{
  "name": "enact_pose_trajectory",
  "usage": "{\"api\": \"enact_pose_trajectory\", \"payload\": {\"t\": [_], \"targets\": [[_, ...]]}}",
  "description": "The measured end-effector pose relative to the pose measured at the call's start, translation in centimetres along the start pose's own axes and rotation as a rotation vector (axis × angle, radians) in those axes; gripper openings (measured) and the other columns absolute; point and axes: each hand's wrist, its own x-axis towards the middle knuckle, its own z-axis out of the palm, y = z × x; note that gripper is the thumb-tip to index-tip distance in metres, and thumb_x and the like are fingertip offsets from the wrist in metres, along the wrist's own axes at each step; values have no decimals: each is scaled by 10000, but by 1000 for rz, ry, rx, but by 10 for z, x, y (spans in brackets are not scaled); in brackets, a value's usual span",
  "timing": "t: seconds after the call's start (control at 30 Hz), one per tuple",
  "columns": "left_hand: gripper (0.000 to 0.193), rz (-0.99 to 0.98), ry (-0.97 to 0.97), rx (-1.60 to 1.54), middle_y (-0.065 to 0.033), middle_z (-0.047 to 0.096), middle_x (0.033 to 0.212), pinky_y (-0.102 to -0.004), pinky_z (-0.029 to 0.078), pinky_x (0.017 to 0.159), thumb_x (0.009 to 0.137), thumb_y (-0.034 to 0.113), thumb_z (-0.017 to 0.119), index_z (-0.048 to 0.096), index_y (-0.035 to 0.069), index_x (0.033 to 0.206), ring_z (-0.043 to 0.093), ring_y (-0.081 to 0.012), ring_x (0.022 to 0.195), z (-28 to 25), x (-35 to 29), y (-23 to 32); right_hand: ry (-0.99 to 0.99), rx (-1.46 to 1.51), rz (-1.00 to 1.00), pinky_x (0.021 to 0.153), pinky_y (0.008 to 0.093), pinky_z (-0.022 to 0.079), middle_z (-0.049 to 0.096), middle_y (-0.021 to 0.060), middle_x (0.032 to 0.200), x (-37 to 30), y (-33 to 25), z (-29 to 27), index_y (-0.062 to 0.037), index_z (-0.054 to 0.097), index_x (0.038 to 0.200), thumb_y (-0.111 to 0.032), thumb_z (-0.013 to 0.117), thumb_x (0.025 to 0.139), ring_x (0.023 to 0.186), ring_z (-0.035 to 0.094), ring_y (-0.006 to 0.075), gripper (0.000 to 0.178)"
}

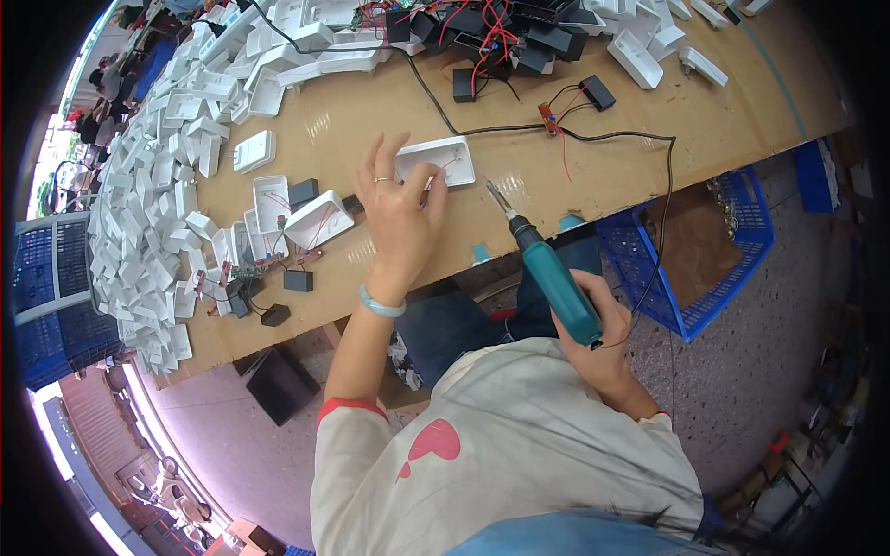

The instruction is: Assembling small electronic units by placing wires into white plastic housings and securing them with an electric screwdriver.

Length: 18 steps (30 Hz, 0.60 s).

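My left hand [400, 208] reaches over a white plastic casing [459, 148] that lies open side up near the table's front edge. Thumb and forefinger are pinched together inside it, at a thin red wire [447, 167] running to the casing's right end; the other fingers are raised. In my right hand [603, 310] is a teal soldering gun [561, 287], gripped around its rear. Its slim metal tip points up and left, a little right of the casing and apart from it.
Left of my hand lie casings with wires [320, 220], small black boxes [298, 280] and circuit boards. White casings are heaped [153, 199] along the left and back. A black cable [436, 104] crosses the cardboard-covered table [362, 102]. A blue crate [686, 310] stands at the right.
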Motion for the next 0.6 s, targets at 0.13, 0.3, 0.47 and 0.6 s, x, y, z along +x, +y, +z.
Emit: {"api": "enact_pose_trajectory", "payload": {"t": [0.13,0.3,0.47,0.6], "targets": [[98,-184,-72,-219,-182,675,1273,-415,531,920,864,93,775,729,44,936,634,-385,1190,9,-9,-3,-47,7,-14,731,289,548,712,120,992,5,0,6,5,639,1207,52,762,833,816,718,182,397],[105,-217,-23,-211,-179,668,1261,-449,501,947,866,81,754,727,38,958,629,-393,1145,18,-16,13,-61,4,-13,737,291,548,705,128,996,7,1,7,8,625,1221,58,750,831,822,717,194,413],[133,-182,-10,-137,-160,657,1253,-468,467,950,856,84,746,736,55,986,611,-374,1148,21,-19,15,-49,-34,-1,749,299,547,698,138,999,10,7,13,6,615,1231,56,735,829,840,716,213,423],[128,-198,-31,-114,-140,658,1252,-462,441,933,856,97,745,742,72,982,598,-357,1176,20,-18,17,-53,-43,-11,764,320,546,698,152,1013,14,7,16,-2,604,1257,52,712,829,858,718,253,445]]}}
